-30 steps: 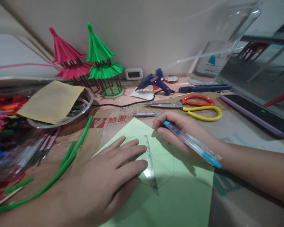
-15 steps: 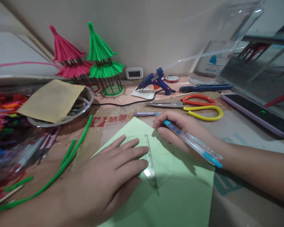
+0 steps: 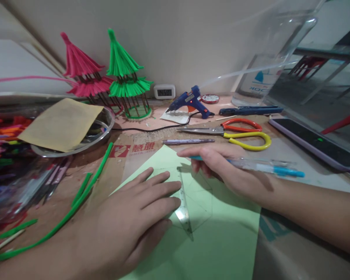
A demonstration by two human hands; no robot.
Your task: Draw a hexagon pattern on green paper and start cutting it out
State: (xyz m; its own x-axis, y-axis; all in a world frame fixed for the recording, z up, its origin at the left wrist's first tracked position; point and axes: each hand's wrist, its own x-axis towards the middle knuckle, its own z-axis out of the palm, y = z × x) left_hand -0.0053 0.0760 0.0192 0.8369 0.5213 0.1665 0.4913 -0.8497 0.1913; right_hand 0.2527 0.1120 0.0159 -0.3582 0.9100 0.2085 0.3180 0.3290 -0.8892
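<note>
A light green paper sheet (image 3: 221, 237) lies in front of me on a cardboard-covered table. My left hand (image 3: 128, 214) rests flat on it with fingers stretched out, pressing a clear triangular ruler (image 3: 189, 206) against the sheet. My right hand (image 3: 221, 167) is closed on a blue and clear pen (image 3: 265, 167), which lies almost level and points left toward the ruler's upper corner. Its tip is hidden behind my fingers.
Behind the sheet lie a purple pen (image 3: 186, 141), red and yellow scissors (image 3: 239, 132), a blue glue gun (image 3: 192, 102) and a phone (image 3: 312, 142). Pink (image 3: 81, 74) and green (image 3: 125, 74) paper pagodas stand at the wall. Green pipe cleaners (image 3: 84, 190) and a glass bowl (image 3: 105, 128) under tan paper are left.
My right hand has tilted the pen down from a steep slant to almost level and shifted slightly toward the ruler's top. My left hand and the ruler stayed put.
</note>
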